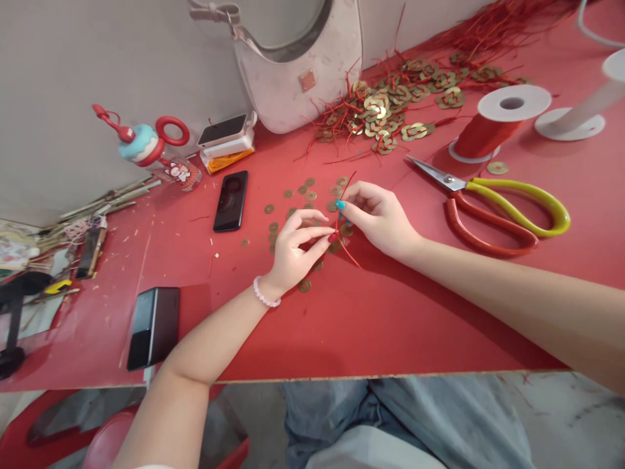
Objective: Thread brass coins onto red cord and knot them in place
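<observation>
My left hand and my right hand meet over the red table. Both pinch a thin red cord that runs between their fingertips, its loose end trailing toward me. A brass coin lies just under the fingertips; I cannot tell whether the cord passes through it. Several loose brass coins are scattered on the table just beyond and beside the hands. My left wrist wears a pale bead bracelet.
Yellow-handled scissors lie to the right. A red cord spool and a heap of strung coins sit further back. A black phone, a white handbag, a bottle and a dark box are at the left.
</observation>
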Available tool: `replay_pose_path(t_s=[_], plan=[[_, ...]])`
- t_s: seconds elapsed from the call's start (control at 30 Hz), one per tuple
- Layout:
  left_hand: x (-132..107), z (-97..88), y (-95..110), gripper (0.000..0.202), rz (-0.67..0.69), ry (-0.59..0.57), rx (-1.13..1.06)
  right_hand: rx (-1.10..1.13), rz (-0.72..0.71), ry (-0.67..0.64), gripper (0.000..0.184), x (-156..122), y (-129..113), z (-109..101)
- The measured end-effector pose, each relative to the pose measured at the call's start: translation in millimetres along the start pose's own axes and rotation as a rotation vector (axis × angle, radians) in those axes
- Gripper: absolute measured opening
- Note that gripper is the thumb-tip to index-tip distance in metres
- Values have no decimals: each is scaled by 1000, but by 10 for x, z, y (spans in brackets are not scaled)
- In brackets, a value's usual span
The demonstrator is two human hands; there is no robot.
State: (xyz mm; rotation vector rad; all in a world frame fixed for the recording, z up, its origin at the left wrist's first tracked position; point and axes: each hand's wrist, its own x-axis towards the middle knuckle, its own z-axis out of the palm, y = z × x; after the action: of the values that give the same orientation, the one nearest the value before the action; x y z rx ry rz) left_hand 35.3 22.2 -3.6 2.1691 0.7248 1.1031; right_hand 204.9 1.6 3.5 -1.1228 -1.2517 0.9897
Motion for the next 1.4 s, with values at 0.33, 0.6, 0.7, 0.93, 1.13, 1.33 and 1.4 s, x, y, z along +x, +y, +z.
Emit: replay_pose_path(t_s=[0.33,0.6,0.7,0.93,1.13,1.33,1.4], plan=[[-5,9,59,8,-15,24,61,32,8,-6,9,4,16,3],[-19,12,41,8,-90,80,44,1,-42,-102,17,1,9,-5],[-14,7,26,10,-119,101,61,-11,-55,-197,28,-32,-19,-20],[3,-6,14,8,-121,102,76,-229,-176,-361,11,-105,-32,-7],[9,-5,1,8,-110,123,90,-288,-258,-340,11,-108,-44,-14],[20,0,-16,9,-126,168,51,-323,-309,-326,12,-112,-55,-23],[23,4,-28,9,-148,180,28,-350,-330,-297,12,-111,-51,-14]])
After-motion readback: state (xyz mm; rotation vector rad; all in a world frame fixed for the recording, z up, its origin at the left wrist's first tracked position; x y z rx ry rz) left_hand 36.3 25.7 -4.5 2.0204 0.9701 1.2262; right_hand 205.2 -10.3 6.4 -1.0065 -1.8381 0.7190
